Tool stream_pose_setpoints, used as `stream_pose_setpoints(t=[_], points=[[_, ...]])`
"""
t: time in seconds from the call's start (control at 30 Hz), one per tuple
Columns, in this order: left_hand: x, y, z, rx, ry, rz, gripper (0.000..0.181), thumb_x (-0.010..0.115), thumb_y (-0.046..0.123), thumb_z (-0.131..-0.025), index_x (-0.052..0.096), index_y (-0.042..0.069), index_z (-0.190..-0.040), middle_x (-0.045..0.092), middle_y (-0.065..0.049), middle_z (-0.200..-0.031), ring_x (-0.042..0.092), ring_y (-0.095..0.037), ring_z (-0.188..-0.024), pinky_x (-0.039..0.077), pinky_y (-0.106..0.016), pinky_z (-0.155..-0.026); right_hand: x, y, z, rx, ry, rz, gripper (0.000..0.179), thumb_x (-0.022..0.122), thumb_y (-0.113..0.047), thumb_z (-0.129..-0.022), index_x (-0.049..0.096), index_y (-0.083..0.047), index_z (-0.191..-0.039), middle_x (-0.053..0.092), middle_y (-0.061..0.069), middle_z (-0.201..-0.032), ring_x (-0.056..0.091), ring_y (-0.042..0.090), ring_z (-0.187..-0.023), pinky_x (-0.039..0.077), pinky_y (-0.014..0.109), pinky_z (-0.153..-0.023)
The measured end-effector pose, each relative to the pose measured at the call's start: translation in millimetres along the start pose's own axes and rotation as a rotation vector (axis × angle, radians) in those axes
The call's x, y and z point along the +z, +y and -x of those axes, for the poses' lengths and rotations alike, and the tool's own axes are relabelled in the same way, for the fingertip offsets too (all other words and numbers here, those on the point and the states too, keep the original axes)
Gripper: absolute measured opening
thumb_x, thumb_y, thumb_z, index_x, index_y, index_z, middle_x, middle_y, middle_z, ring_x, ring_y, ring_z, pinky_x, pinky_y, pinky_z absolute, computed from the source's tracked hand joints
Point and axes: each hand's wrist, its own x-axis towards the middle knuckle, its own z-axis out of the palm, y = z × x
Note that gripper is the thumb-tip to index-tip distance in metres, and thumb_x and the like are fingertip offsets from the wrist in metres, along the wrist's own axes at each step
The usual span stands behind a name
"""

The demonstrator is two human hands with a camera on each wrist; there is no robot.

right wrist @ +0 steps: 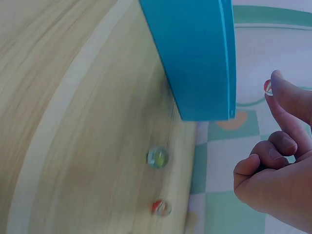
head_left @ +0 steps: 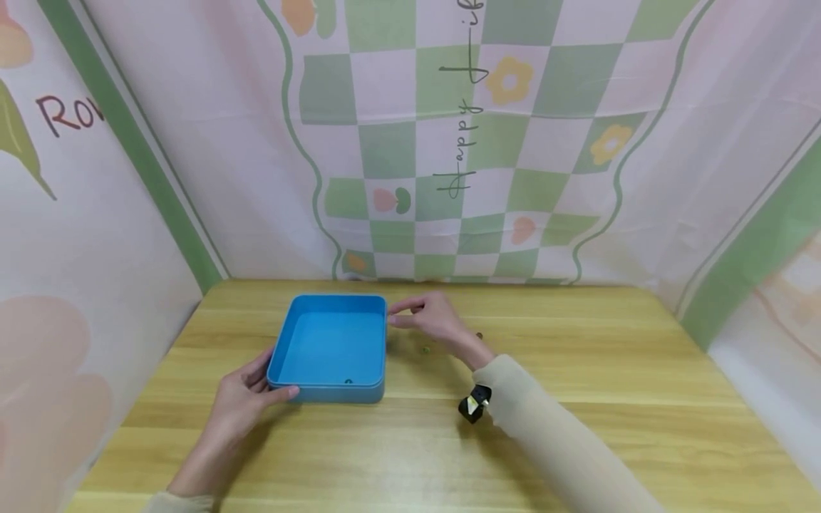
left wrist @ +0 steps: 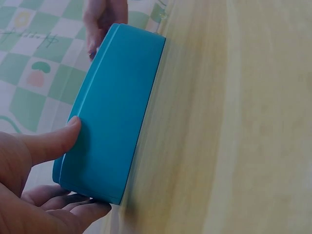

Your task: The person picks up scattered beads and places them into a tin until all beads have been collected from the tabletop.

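Left hand (head_left: 240,395) grips the blue box (head_left: 340,394) at its near-left corner, thumb apart from fingers; right hand (head_left: 436,315) pinches a red-and-white marble (right wrist: 267,87) beside the right rim. Judged partway: one small marble (head_left: 348,382) inside, one in hand, green marble (right wrist: 157,158) and red marble (right wrist: 161,207) left on the wooden table (head_left: 417,456).
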Motion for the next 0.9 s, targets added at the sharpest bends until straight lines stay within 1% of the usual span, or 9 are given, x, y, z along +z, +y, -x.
stream_pose_setpoints(t=[0.07,0.1,0.23,0.4,0.53,0.67,0.77,0.9], points=[[0.3,-0.2,-0.1,0.0,-0.002,0.005,0.095,0.088,0.014,-0.089,0.03,-0.001,-0.164,0.029,-0.026,-0.166,0.035,-0.043,-0.15,0.043,-0.043,-0.113,3.1,-2.4,-1.8,-0.002,-0.007,-0.01,0.023,0.084,-0.021,-0.093,0.083,-0.007,-0.111,0.029,-0.004,-0.059,0.026,0.016,-0.057,0.024,0.028,-0.056],[0.3,-0.4,-0.3,0.001,-0.003,0.007,0.095,0.088,0.014,-0.089,0.03,-0.001,-0.164,0.029,-0.026,-0.166,0.035,-0.044,-0.15,0.043,-0.043,-0.113,4.3,-4.1,-2.4,-0.004,-0.01,-0.013,0.022,0.084,-0.021,-0.093,0.083,-0.007,-0.11,0.028,-0.005,-0.059,0.026,0.015,-0.057,0.024,0.028,-0.056],[-0.2,-1.1,-1.3,0.01,-0.002,0.007,0.095,0.087,0.014,-0.09,0.03,-0.001,-0.164,0.029,-0.026,-0.167,0.035,-0.044,-0.15,0.043,-0.044,-0.114,9.9,-9.6,-5.7,-0.01,-0.021,-0.027,0.022,0.084,-0.021,-0.092,0.084,-0.008,-0.109,0.029,-0.005,-0.059,0.027,0.015,-0.056,0.024,0.027,-0.054],[-1.3,-1.6,-1.0,0.021,-0.011,0.013,0.095,0.088,0.013,-0.089,0.029,-0.002,-0.163,0.029,-0.026,-0.166,0.035,-0.045,-0.15,0.042,-0.044,-0.114,19.7,-13.5,-9.4,-0.001,-0.035,-0.013,0.021,0.084,-0.022,-0.092,0.084,-0.009,-0.109,0.032,-0.004,-0.059,0.03,0.013,-0.055,0.022,0.024,-0.049],[-1.5,-1.9,-0.8,0.023,-0.018,0.017,0.096,0.087,0.013,-0.089,0.028,-0.003,-0.163,0.028,-0.028,-0.166,0.035,-0.046,-0.149,0.042,-0.045,-0.114,26.9,-17.1,-12.2,-0.009,-0.041,0.013,0.02,0.085,-0.023,-0.092,0.084,-0.01,-0.107,0.039,-0.003,-0.064,0.035,0.014,-0.059,0.026,0.025,-0.052],[-1.8,-2.2,-0.7,0.017,-0.011,0.002,0.095,0.087,0.013,-0.09,0.029,-0.002,-0.163,0.029,-0.026,-0.166,0.035,-0.045,-0.15,0.043,-0.044,-0.113,33.0,-20.1,-15.6,-0.019,-0.052,0.021,0.02,0.085,-0.023,-0.092,0.084,-0.009,-0.107,0.042,-0.003,-0.069,0.037,0.014,-0.061,0.029,0.025,-0.056],[-1.7,-2.4,-0.8,0.018,-0.006,-0.009,0.094,0.087,0.014,-0.09,0.03,-0.002,-0.163,0.03,-0.026,-0.166,0.036,-0.044,-0.149,0.043,-0.044,-0.113,36.8,-22.2,-17.5,-0.015,-0.061,0.021,0.02,0.085,-0.022,-0.092,0.084,-0.009,-0.107,0.043,-0.002,-0.068,0.036,0.014,-0.061,0.029,0.026,-0.056],[-1.4,-1.9,-0.4,0.019,-0.006,0.006,0.096,0.088,0.014,-0.089,0.03,-0.002,-0.163,0.029,-0.026,-0.166,0.036,-0.044,-0.149,0.043,-0.043,-0.113,42.4,-24.1,-21.2,-0.019,-0.063,0.033,0.018,0.085,-0.022,-0.092,0.085,-0.011,-0.106,0.04,-0.003,-0.066,0.034,0.014,-0.059,0.027,0.026,-0.055]])
